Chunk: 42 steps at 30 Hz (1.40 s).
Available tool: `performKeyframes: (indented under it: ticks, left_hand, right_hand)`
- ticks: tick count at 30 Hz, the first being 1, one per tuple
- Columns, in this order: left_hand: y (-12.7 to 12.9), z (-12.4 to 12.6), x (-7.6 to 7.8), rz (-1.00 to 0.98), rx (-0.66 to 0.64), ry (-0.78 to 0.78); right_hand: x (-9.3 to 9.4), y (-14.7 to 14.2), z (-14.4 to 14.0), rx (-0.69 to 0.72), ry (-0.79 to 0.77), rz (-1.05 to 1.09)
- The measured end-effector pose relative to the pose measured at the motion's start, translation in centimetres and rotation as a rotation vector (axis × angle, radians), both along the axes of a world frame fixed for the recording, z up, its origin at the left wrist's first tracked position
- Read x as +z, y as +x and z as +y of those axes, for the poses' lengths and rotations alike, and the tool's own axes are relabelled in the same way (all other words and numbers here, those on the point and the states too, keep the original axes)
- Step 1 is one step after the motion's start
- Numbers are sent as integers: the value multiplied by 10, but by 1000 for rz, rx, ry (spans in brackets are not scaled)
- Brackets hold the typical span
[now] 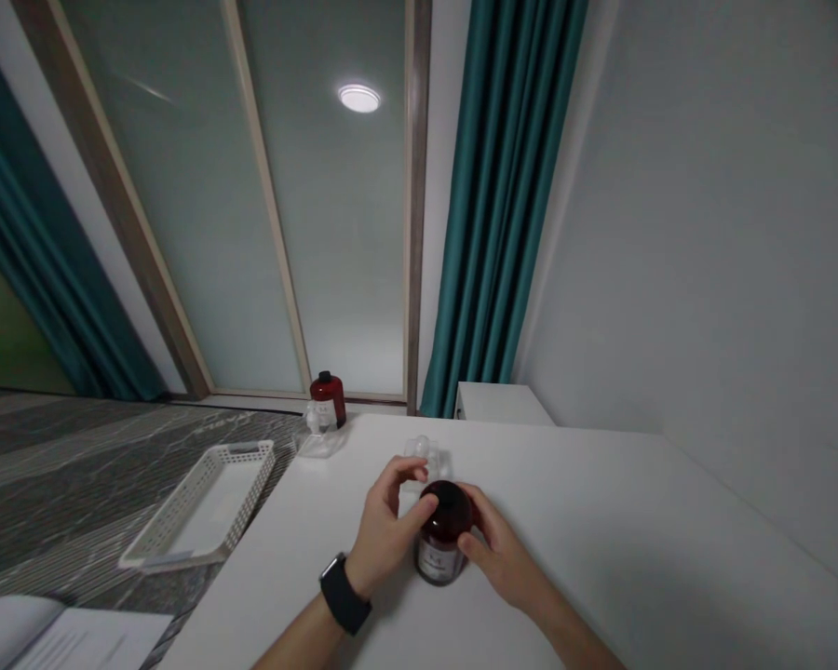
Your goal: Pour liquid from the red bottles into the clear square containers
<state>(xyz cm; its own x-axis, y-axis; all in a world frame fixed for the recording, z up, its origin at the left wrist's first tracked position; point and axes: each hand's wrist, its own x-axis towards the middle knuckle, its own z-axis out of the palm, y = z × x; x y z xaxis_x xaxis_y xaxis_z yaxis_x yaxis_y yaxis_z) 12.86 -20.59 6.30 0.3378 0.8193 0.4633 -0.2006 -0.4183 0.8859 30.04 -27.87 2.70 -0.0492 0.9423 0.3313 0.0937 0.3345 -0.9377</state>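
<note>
A dark red-brown bottle (434, 561) with a white label and a black cap (451, 493) stands upright on the white table. My right hand (499, 554) is wrapped round its right side, thumb in front near the label. My left hand (384, 526), with a black watch on the wrist, is at the bottle's upper left. Its thumb reaches the cap's edge, while the curved index finger is apart from the thumb. Just beyond the hands lies a clear plastic piece (423, 450), partly hidden; its kind is unclear.
A second red-brown bottle (333, 395) stands at the table's far left corner, behind another clear plastic piece (319, 439). Left of the table is a white perforated basket (174, 561). An open booklet (90, 637) lies at lower left. A white cabinet (503, 403) stands beyond the table (601, 521).
</note>
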Motion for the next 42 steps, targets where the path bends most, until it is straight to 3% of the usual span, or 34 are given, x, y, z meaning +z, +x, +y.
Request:
performKeyframes:
  ticks: [6, 12, 18, 22, 26, 29, 36, 42]
  left_hand:
    - [-4, -1, 4, 19, -214, -32]
    - [-4, -3, 5, -11, -65, -10]
    - [-4, -2, 2, 83, -70, 82]
    - [-2, -2, 1, 126, -91, 144]
    - [-3, 0, 2, 106, -131, 148]
    - [-3, 2, 2, 98, -150, 146]
    - [-3, 3, -2, 77, -154, 122]
    - [-1, 3, -1, 57, -144, 99]
  right_hand:
    - [-6, 2, 1, -13, -13, -17]
    - [-2, 2, 0, -4, -13, -40]
    - [3, 4, -5, -15, -26, -86]
    - [0, 8, -3, -162, -3, -135]
    - [-1, 13, 4, -392, 144, -186]
    - [9, 11, 9, -466, 254, -221]
    - [46, -15, 10, -324, 403, -287]
    - [39, -29, 9, -249, 367, -109]
